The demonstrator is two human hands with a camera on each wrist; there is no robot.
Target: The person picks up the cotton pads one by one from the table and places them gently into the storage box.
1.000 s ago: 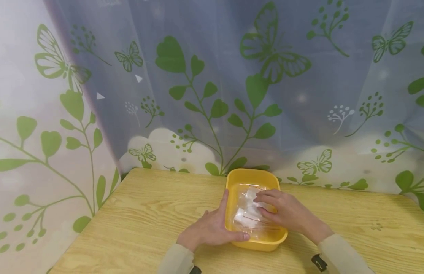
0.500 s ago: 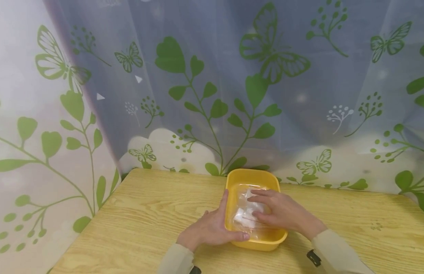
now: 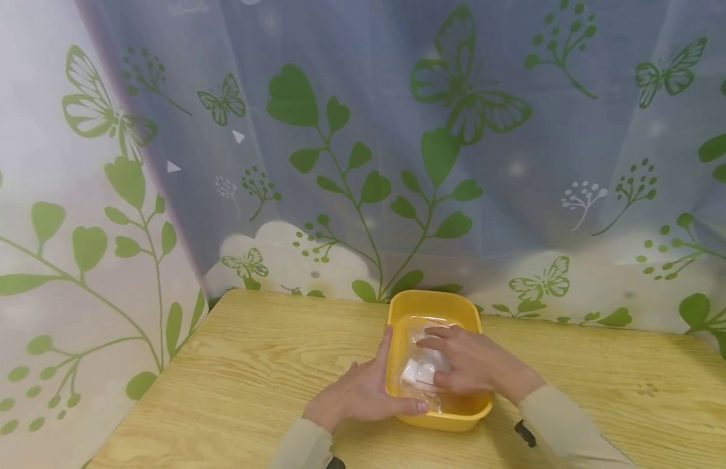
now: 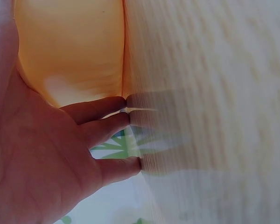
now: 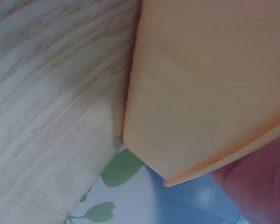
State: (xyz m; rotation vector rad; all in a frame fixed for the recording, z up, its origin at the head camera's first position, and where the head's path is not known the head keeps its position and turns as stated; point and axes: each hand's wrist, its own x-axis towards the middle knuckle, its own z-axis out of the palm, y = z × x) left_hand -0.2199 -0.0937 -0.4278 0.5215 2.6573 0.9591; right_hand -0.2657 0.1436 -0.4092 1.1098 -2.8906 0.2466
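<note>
A yellow plastic tub [image 3: 435,303] stands on the table. Inside lie clear zip bags [image 3: 418,374] with red seal lines and white contents. My left hand [image 3: 365,387] steadies the tub at its near left corner, index finger along the left side and thumb across the near rim. In the left wrist view its fingers [image 4: 121,167] are straight beside the tub, tips at the tabletop. My right hand [image 3: 474,361] reaches over the right rim, its fingers and thumb spread apart on the bags and covering part of them. The right wrist view shows mainly the tub's outer wall [image 5: 200,84].
The wood-grain table [image 3: 269,352] extends to both sides of the tub. Behind it hangs a blue and white curtain [image 3: 363,195] with green leaves and butterflies, close to the tub's far end.
My right hand has moved left over the bags inside the tub. The lower red seal line and nearby plastic have shifted left or gone under it. Left hand and tub stay put.
</note>
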